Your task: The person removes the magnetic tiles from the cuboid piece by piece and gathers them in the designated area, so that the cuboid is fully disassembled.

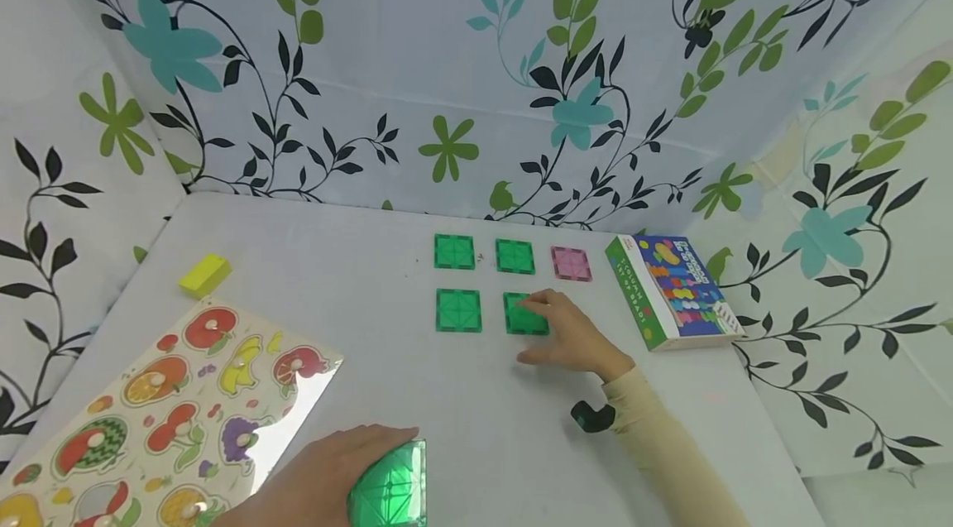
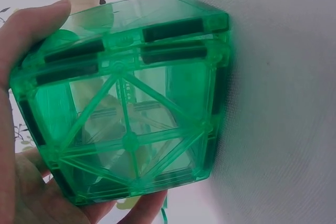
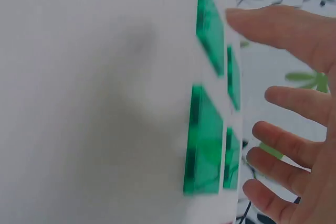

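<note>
My left hand (image 1: 316, 473) grips a see-through green cube (image 1: 393, 487) built of magnetic tiles, low at the front of the table. In the left wrist view the thumb lies over the top of the cube (image 2: 128, 129) and fingers wrap beneath it. My right hand (image 1: 572, 337) hovers with spread fingers above a flat green magnetic tile (image 1: 521, 320), hiding part of it. Three more green tiles, a near one (image 1: 458, 311) and two far ones (image 1: 454, 251) (image 1: 515, 256), lie flat around it. The right wrist view shows the right hand (image 3: 294, 124) holding nothing.
Behind the green tiles, to the right, lies a pink tile (image 1: 571, 264). A bead-set box (image 1: 681, 287) stands at the right. On the left are a fruit puzzle board (image 1: 246, 320) and a yellow block (image 1: 204, 275). Patterned cloth (image 1: 357, 80) hangs around the table.
</note>
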Tool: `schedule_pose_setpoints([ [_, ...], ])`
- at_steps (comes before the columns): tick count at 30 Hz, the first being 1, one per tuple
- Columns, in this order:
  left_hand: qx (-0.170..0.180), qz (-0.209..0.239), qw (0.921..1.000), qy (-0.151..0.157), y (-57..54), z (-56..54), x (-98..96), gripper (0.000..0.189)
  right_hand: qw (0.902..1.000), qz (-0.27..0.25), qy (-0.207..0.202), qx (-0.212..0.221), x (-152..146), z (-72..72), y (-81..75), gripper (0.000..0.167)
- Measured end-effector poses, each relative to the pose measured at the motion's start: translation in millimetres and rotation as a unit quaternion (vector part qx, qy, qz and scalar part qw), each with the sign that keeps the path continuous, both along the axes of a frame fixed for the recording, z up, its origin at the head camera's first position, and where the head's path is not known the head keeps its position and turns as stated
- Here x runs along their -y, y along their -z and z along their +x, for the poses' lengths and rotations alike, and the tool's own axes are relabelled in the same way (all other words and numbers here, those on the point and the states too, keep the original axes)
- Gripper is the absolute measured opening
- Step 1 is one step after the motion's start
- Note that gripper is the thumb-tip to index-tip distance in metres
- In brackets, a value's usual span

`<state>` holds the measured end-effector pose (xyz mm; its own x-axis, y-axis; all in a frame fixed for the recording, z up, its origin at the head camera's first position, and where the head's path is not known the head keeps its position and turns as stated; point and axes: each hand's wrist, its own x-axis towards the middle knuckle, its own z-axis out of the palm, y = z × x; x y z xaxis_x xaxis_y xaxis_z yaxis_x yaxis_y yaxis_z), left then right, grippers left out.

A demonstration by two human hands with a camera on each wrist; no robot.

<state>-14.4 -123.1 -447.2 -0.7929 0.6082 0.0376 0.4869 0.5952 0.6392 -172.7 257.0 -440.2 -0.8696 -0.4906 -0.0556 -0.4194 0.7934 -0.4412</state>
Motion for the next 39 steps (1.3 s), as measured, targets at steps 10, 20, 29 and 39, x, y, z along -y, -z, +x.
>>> schedule_pose_setpoints([
  [10, 0.028, -0.035, 0.9986, -0.026, -4.7, -0.9, 7.5, 0.117, 0.9824, -0.144, -0.116, -0.028, 55.4, 60.5, -13.2, 0.072],
  [20, 0.051, -0.020, 0.9972, -0.050, 7.5, 6.5, 23.5, 0.125, 0.9502, -0.137, -0.256, -0.113, 123.4, 112.4, -8.6, 0.093],
  [29, 0.128, -0.005, 0.9903, -0.054, 10.3, 7.7, 26.4, 0.096, 0.9468, -0.113, -0.236, -0.187, 144.2, 126.8, -1.2, 0.089],
  [39, 0.096, -0.007, 0.9939, -0.053, 13.2, 9.9, 26.7, 0.094, 0.9472, -0.107, -0.229, -0.197, 148.1, 131.8, -1.1, 0.085],
])
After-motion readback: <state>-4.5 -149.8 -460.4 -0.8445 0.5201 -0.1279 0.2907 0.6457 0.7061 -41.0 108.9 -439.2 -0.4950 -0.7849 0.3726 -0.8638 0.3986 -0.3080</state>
